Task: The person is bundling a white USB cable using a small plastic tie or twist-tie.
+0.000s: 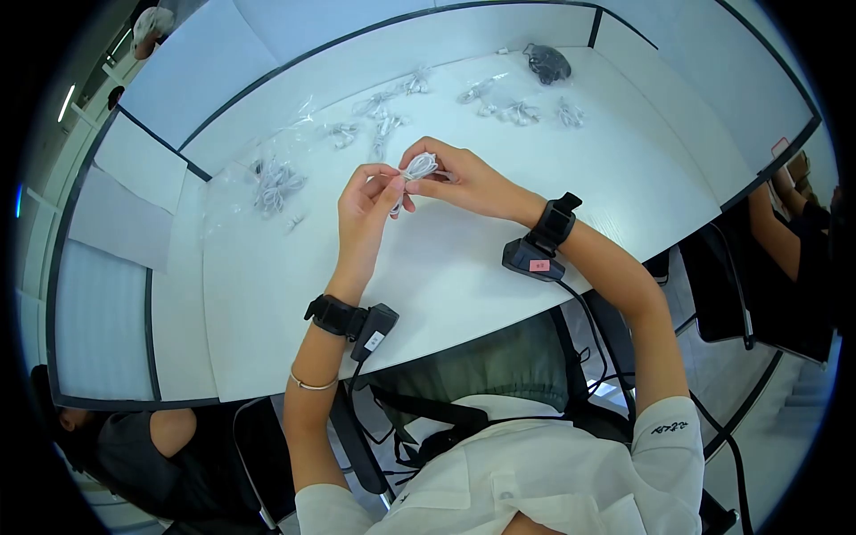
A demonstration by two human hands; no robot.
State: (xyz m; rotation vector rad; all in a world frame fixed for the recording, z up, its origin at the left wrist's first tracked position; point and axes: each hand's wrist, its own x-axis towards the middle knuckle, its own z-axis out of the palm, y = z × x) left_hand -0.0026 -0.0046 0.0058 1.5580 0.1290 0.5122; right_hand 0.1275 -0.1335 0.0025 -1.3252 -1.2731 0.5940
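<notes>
A bundled white cable (421,167) is held up between my two hands, above the middle of the white table. My left hand (367,198) pinches the bundle's left side, thumb and fingertips closed at its middle. From the other side, my right hand (455,176) grips the coils with thumb and fingers. A short part of the cable hangs below my fingertips. Just beyond my hands lie several more white cable bundles (383,125), some with clear plastic around them. What ties the held bundle is hidden by my fingers.
On the white table (464,267), a heap of white cables (278,185) lies left, more bundles (519,111) at the back, and a dark bundle (547,64) back right. Partitions (259,85) enclose the table. Black wires run from my wrist devices (535,259). People sit at both sides.
</notes>
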